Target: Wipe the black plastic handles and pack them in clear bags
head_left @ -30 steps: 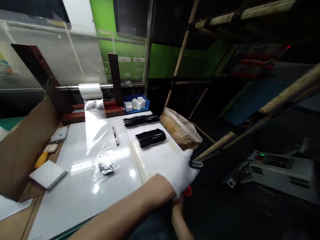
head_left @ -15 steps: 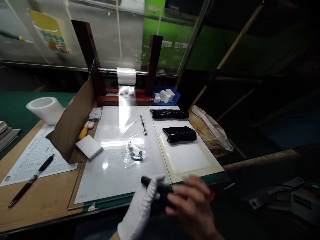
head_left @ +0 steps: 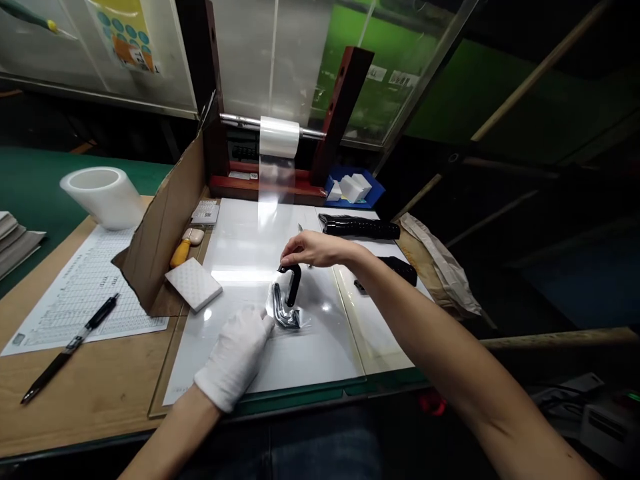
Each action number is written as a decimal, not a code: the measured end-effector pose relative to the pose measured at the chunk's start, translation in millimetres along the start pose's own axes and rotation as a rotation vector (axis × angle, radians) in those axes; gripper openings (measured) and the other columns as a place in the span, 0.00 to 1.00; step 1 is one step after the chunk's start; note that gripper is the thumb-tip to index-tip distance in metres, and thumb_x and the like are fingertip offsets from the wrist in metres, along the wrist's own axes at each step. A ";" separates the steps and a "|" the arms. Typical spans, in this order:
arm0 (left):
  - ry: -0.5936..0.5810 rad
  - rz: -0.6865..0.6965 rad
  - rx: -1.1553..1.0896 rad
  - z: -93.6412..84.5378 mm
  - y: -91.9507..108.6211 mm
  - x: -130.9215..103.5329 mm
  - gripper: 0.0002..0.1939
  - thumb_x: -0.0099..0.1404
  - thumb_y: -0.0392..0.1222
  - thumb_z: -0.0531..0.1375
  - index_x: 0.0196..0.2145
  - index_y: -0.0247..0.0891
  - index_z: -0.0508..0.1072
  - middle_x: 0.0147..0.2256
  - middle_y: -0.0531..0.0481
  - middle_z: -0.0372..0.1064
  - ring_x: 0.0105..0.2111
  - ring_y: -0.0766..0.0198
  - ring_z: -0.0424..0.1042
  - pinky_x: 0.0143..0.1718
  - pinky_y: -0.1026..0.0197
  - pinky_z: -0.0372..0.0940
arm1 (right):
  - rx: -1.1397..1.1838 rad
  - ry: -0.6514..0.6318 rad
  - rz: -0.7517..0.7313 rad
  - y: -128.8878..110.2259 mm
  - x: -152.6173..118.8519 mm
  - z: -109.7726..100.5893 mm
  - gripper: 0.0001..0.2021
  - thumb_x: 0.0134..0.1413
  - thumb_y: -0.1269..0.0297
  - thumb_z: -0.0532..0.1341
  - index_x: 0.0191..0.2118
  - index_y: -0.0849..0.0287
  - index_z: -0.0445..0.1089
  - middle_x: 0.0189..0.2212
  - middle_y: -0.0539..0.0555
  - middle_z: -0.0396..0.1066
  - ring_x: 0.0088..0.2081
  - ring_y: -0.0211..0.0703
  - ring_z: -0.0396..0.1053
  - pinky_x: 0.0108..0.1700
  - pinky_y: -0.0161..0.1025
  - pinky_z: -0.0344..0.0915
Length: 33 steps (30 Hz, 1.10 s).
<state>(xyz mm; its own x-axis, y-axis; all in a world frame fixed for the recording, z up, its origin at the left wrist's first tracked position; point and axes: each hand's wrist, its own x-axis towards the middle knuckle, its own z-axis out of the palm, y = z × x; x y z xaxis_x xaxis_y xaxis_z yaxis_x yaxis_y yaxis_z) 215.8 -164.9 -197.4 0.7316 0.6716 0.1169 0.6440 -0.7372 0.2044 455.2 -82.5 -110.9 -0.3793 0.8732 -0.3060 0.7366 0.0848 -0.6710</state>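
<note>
A black curved handle (head_left: 294, 287) is pinched at its upper end by my bare right hand (head_left: 313, 249), above the white board (head_left: 240, 247). Just below it lies a dark glossy handle (head_left: 286, 319) on a piece of clear film. My left hand (head_left: 239, 357), in a white glove, rests at the left edge of this film, its fingertips close together by the film; what they grip, if anything, is too small to tell. Behind the hands, clear film hangs from a roll (head_left: 279, 137) on a metal rod. My right hand partly covers a cutter (head_left: 301, 228).
Two bundles of black parts, one at the back (head_left: 360, 227) and one partly behind my right arm (head_left: 400, 270), lie on the right. A white foam block (head_left: 194, 284), an orange-handled tool (head_left: 181, 253) and a cardboard divider (head_left: 160, 233) stand left. A blue box (head_left: 373, 192) holds white pieces.
Both hands have moved forward from the front edge to the film. The black handle has gone from between them to above the film, in my right hand. The view has shifted.
</note>
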 end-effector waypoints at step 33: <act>-0.020 0.091 -0.010 -16.4 -8.4 72.2 0.23 0.68 0.47 0.62 0.58 0.37 0.70 0.59 0.38 0.68 0.64 0.37 0.58 0.61 0.38 0.59 | -0.163 0.668 0.520 61.8 34.8 26.6 0.15 0.66 0.58 0.62 0.53 0.60 0.69 0.51 0.57 0.70 0.49 0.48 0.72 0.50 0.50 0.72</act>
<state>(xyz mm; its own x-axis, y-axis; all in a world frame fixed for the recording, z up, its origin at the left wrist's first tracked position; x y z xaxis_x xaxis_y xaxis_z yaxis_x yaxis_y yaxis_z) 259.6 -109.0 -174.7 0.7912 0.6005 0.1157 0.5727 -0.7940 0.2040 472.6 -59.7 -181.0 0.3996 0.9153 -0.0514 0.8162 -0.3807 -0.4346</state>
